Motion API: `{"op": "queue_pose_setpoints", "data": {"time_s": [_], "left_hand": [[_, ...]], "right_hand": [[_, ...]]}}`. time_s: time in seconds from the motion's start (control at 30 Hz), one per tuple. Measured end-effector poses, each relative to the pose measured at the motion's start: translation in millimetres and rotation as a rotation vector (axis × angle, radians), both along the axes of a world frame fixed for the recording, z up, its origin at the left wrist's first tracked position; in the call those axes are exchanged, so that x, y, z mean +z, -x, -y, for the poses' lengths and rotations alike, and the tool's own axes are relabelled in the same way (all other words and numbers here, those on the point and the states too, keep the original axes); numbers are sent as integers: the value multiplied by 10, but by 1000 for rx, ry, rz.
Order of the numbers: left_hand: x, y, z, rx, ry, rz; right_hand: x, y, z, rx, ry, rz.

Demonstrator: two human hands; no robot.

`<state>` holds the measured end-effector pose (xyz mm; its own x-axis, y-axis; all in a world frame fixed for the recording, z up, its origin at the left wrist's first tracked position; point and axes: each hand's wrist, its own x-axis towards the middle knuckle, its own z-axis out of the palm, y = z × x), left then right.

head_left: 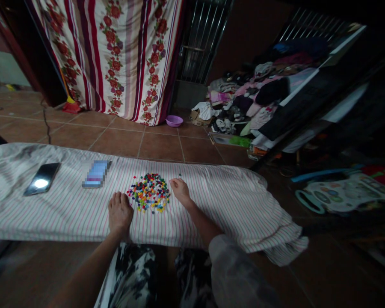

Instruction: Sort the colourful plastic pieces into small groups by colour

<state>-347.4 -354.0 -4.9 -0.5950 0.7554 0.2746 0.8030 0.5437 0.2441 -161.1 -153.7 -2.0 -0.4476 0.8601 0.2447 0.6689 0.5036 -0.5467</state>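
A loose pile of small multicoloured pieces [150,192], perhaps beads, lies on the striped cloth [218,201]. Just left of the pile, my left hand [120,211] rests palm down on the cloth, its fingers stretched out and holding nothing. At the pile's right edge is my right hand [180,191], thumb and fingers drawn together in a pinch. Whatever sits between those fingertips, if anything, is too small to make out. One dark piece [180,174] lies apart from the pile, just beyond my right hand.
Left of the pile lie a blurred-out phone-like screen [96,174] and a dark phone [42,179] with a bright glare. Beyond are a floral curtain [115,60], a purple basin [174,121], a red broom [71,106] and heaped clothes [244,98].
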Motion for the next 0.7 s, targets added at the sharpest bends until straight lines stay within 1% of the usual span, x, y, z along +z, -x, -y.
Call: {"op": "queue_pose_setpoints", "data": {"time_s": [0.07, 0.17, 0.27, 0.33, 0.47, 0.6, 0.7], "left_hand": [[4, -1, 1, 0, 5, -10], [-1, 4, 0, -7, 8, -20], [-12, 13, -2, -9, 1, -31], [-17, 15, -4, -8, -2, -39], [-9, 6, -6, 0, 11, -44], [-4, -3, -10, 9, 24, -34], [-16, 0, -14, 15, 20, -20]], "right_hand": [[-49, -192, -130, -123, 12, -11], [-83, -486, -344, -261, 5, -15], [-61, -712, -559, -374, 14, 0], [-29, -800, -683, -436, 21, -1], [24, -842, -849, -514, 18, 16], [23, -789, -926, -500, 20, 33], [-24, -737, -947, -484, 19, 34]]}}
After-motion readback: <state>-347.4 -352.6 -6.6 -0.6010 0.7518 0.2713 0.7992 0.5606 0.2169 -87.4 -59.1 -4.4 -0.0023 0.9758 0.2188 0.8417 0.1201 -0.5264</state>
